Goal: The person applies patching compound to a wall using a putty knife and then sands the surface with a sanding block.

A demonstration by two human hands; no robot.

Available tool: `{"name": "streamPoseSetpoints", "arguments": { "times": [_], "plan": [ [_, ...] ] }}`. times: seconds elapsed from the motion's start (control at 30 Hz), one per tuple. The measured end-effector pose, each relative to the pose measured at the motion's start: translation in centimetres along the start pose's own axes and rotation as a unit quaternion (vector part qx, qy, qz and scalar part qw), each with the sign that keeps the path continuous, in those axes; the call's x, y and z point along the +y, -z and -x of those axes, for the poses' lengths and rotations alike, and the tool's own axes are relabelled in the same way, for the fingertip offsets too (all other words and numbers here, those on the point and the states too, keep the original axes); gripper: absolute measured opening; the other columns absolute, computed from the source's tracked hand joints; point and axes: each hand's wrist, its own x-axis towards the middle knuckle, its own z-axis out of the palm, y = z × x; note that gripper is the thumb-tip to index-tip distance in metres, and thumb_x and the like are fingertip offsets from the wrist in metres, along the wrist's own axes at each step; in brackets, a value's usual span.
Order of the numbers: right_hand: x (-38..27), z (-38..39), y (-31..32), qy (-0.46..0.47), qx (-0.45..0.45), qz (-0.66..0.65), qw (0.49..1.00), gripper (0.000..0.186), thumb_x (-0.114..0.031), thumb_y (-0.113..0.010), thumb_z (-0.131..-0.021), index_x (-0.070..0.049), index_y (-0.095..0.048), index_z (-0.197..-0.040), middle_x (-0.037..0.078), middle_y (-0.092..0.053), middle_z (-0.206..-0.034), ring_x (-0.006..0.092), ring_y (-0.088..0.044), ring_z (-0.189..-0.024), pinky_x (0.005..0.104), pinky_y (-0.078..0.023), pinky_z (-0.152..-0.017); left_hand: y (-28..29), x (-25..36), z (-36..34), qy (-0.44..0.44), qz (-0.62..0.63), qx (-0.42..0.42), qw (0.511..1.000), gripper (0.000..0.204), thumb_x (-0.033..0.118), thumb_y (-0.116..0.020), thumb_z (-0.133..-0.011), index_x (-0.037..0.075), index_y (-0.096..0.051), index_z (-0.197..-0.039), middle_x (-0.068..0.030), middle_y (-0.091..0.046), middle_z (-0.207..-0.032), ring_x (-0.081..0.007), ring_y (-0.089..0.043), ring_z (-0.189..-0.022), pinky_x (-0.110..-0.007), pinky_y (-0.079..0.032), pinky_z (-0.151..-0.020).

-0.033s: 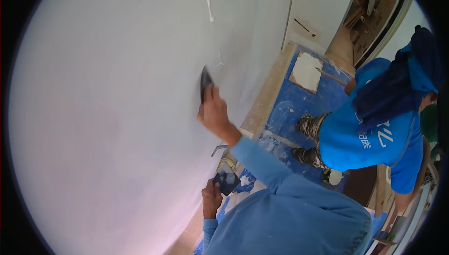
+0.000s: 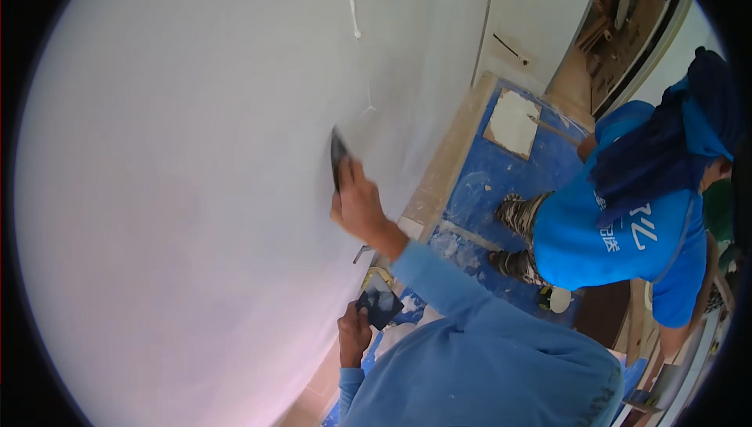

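Observation:
My right hand (image 2: pixel 362 201) grips a dark putty knife (image 2: pixel 339 156), its blade against or very close to the white wall (image 2: pixel 196 192). Just above the blade, a thin crack-like line with a small forked mark shows on the wall, and a thick white streak (image 2: pixel 352 0) runs higher up. Lower down, my left hand (image 2: pixel 355 337) holds a dark square plate (image 2: pixel 380 304) by its edge, with pale paste smeared on it. Most of my left fingers are hidden behind the plate.
To the right a co-worker (image 2: pixel 611 215) in a blue shirt holds a tool over a white-coated board (image 2: pixel 513 123) on stained blue floor sheeting (image 2: pixel 474 184). A metal handle (image 2: pixel 360 253) sticks out by the wall below my right wrist. A doorway (image 2: pixel 627 35) opens at upper right.
My right hand and the putty knife have shifted slightly down along the wall. My left hand and the plate stay in place.

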Motion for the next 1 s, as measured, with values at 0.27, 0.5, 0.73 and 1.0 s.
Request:
{"name": "streamPoseSetpoints", "arguments": {
  "times": [0.27, 0.5, 0.73, 1.0],
  "plan": [
    [8.7, 0.2, 5.8, -0.312, -0.07, -0.294, 0.901, 0.024, -0.012, -0.059, -0.083, 0.005, -0.058, -0.101, 0.009, -0.064, -0.08, 0.0154, -0.062, -0.067, 0.0345, -0.049, -0.053, -0.8, 0.6, -1.0, -0.028, 0.035, -0.002, 0.999, 0.018, 0.007, -0.054, -0.09, -0.001, -0.058, -0.106, -0.0241, -0.064, -0.077, -0.0421, -0.063, -0.07, -0.045, -0.049, -0.063],
    [13.8, -5.9, 5.0, -0.442, 0.002, -0.52, 0.73, 0.031, -0.008, -0.059, -0.083, 0.006, -0.056, -0.11, 0.017, -0.064, -0.1, 0.0279, -0.068, -0.082, 0.0456, -0.058, -0.063, -0.2, 0.0, 0.0, -0.041, 0.056, 0.035, 0.997, 0.015, 0.005, -0.054, -0.091, -0.002, -0.059, -0.104, -0.0177, -0.064, -0.07, -0.0305, -0.067, -0.061, -0.037, -0.051, -0.056],
    [10.6, -9.5, 4.7, -0.399, 0.048, -0.533, 0.745, 0.026, 0.001, -0.062, -0.084, 0.009, -0.057, -0.107, 0.015, -0.062, -0.101, 0.0264, -0.066, -0.084, 0.0416, -0.057, -0.072, 0.6, -1.7, 1.9, 0.004, 0.078, 0.042, 0.996, 0.014, 0.004, -0.055, -0.091, -0.004, -0.059, -0.102, -0.0177, -0.064, -0.072, -0.0274, -0.066, -0.06, -0.036, -0.051, -0.056],
    [5.7, -15.3, 7.9, -0.327, 0.041, -0.513, 0.793, 0.033, 0.0, -0.059, -0.086, 0.009, -0.052, -0.117, 0.019, -0.061, -0.105, 0.0336, -0.067, -0.087, 0.0503, -0.06, -0.074, -0.7, -2.9, 1.7, 0.06, 0.153, 0.017, 0.986, 0.021, 0.01, -0.056, -0.09, -0.003, -0.061, -0.107, -0.0205, -0.064, -0.073, -0.0303, -0.064, -0.063, -0.041, -0.048, -0.06]
  ]
}}
